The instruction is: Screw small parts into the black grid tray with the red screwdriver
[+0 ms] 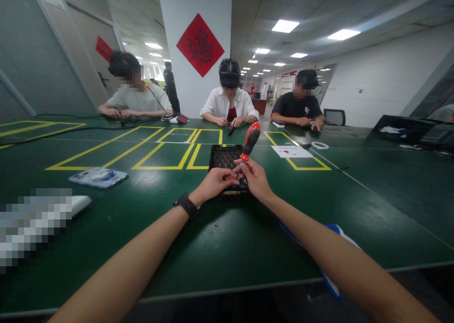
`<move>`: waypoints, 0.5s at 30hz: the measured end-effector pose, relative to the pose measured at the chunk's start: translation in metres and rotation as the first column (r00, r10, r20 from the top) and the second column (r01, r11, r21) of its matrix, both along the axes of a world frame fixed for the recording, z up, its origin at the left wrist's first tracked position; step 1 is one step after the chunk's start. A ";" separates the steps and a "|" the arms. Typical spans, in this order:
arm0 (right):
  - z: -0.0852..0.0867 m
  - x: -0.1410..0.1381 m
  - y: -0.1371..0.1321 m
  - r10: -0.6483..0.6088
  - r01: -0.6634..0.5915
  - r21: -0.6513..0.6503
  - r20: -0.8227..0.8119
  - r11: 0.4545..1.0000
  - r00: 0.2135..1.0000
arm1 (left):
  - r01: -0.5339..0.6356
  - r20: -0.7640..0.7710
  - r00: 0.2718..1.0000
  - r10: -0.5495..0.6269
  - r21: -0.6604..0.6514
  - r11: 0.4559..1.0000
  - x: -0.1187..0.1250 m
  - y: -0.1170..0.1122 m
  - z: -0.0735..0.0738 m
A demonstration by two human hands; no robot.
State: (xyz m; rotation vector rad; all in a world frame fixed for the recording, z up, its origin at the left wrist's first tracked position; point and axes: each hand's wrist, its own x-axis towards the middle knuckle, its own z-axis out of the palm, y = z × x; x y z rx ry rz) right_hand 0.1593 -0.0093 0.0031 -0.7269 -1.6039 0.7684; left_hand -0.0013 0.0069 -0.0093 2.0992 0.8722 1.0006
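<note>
A screwdriver with a red and black handle stands tilted, handle up, over a black open box. My right hand is closed around the lower part of the screwdriver, just below the handle. My left hand, with a dark band on its wrist, is pinched close to the screwdriver's tip. Whatever lies between its fingertips is too small to make out. Both hands rest at the box's near side and cover part of it. The contents of the box are dark and partly hidden.
Left of my hands lies a phone and a pixelated pale object. A paper sheet and a white tape ring are at right. A blue-and-white item hangs at the table edge. Three people sit opposite.
</note>
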 end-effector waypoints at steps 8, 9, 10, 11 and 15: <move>0.002 0.001 0.001 0.026 -0.028 -0.025 -0.073 0.999 0.997 | -0.035 0.024 0.999 0.033 0.106 0.994 -0.001 -0.003 0.005; 0.001 0.001 0.002 0.025 -0.028 -0.032 -0.092 0.999 0.995 | -0.056 0.027 0.998 0.053 0.109 0.992 -0.001 -0.003 0.006; 0.001 0.001 0.002 0.026 -0.030 -0.037 -0.103 0.999 0.994 | -0.075 0.024 0.997 0.073 0.106 0.992 -0.001 -0.003 0.006; 0.000 0.000 0.003 0.030 -0.035 -0.042 -0.108 0.999 0.994 | -0.089 0.015 0.996 0.088 0.100 0.991 -0.001 -0.003 0.006; -0.003 -0.001 0.003 0.046 -0.052 -0.057 -0.113 0.997 0.993 | -0.106 -0.018 0.994 0.108 0.084 0.991 -0.001 -0.002 0.003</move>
